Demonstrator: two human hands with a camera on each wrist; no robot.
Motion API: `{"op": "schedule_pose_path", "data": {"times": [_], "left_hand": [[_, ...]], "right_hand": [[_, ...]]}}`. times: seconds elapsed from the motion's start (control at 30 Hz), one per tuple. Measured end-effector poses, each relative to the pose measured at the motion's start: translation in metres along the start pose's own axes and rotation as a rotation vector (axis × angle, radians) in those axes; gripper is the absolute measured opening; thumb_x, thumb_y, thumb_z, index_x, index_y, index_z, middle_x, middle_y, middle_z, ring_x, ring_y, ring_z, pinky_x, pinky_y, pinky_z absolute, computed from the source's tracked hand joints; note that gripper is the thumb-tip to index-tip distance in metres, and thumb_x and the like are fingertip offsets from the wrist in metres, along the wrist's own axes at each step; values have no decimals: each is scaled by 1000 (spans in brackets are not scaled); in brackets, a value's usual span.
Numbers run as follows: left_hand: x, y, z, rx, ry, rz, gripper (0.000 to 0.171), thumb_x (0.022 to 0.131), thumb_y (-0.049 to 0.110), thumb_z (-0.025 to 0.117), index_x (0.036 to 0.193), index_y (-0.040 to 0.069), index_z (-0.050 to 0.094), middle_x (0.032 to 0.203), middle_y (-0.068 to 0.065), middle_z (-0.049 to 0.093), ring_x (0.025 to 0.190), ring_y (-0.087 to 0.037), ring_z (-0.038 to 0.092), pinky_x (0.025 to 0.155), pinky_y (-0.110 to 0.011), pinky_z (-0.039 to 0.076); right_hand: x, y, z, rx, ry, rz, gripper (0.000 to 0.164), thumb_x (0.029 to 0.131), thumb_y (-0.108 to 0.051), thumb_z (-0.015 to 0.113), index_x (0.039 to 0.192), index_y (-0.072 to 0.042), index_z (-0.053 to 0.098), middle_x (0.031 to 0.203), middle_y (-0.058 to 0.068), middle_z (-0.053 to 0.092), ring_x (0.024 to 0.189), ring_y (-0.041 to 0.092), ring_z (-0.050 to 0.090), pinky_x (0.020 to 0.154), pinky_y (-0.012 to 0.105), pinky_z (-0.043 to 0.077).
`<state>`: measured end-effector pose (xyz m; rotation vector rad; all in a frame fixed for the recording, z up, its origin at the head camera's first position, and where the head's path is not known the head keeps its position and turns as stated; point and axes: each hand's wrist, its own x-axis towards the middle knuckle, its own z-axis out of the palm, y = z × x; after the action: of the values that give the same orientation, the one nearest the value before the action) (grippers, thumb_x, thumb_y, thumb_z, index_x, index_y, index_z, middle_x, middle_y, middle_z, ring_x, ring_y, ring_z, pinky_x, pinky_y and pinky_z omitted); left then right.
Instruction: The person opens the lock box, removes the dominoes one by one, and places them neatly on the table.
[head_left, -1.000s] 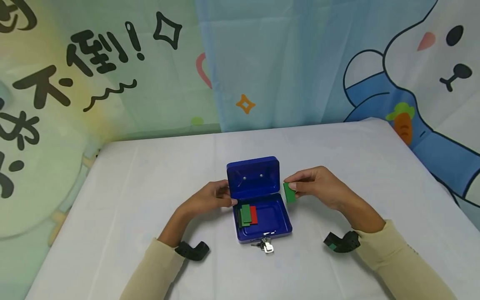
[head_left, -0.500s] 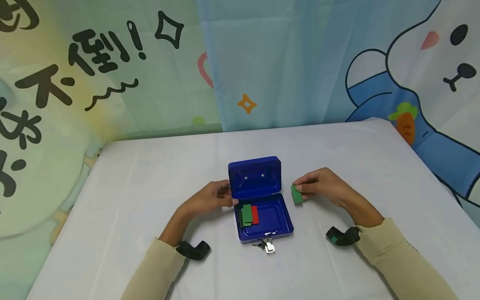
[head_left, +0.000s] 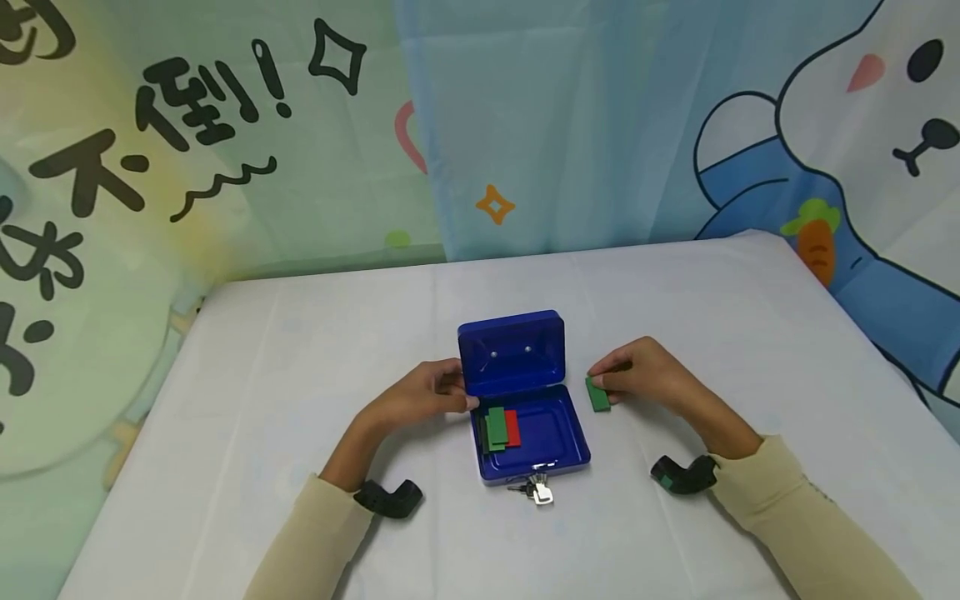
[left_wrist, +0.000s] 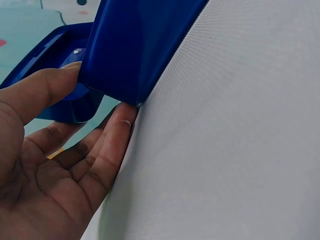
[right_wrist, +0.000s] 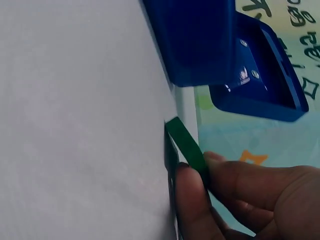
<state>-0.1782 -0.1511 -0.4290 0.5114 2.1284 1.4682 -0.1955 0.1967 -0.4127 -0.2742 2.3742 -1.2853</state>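
Observation:
A blue metal cash box (head_left: 537, 433) stands on the white table with its lid (head_left: 512, 354) raised. My left hand (head_left: 416, 393) holds the box at its back left corner, thumb on the rim and fingertips against the outside. Inside, along the left wall, lie green blocks (head_left: 497, 426) and a red block (head_left: 513, 428), partly overlapping. To the right of the box, my right hand (head_left: 641, 372) pinches a flat green block (head_left: 597, 395) between thumb and fingers. In the right wrist view that block (right_wrist: 187, 145) is tilted, its lower end at the tabletop.
Small keys (head_left: 540, 490) hang from the lock at the box's front. The white cloth-covered table (head_left: 300, 333) reaches back to a printed curtain (head_left: 555, 125). A dark wrist camera (head_left: 387, 500) sits on the left wrist, another camera (head_left: 682, 475) on the right.
My right hand has moved right, away from the box, and lowered the green block to the table. The left hand has stayed at the box's corner.

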Motion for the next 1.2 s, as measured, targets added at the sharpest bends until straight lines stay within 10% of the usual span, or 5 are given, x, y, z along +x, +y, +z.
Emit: {"op": "schedule_pose_path", "data": {"times": [0.5, 1.2], "left_hand": [[1, 1, 0, -25, -5, 2, 43, 91, 17, 68, 128, 1, 55, 107, -9, 65, 97, -23, 59, 88, -33, 48], [-1, -1, 1, -31, 3, 4, 41, 90, 16, 69, 126, 1, 56, 104, -10, 65, 95, -23, 60, 85, -32, 48]], "right_hand": [[-3, -10, 9, -222, 90, -80, 13, 90, -2, 66, 97, 7, 72, 81, 9, 65, 64, 15, 59, 58, 29, 49], [-9, -15, -7, -168, 110, -61, 23, 93, -6, 61, 112, 5, 69, 91, 12, 68, 70, 20, 58, 63, 33, 51]]}}
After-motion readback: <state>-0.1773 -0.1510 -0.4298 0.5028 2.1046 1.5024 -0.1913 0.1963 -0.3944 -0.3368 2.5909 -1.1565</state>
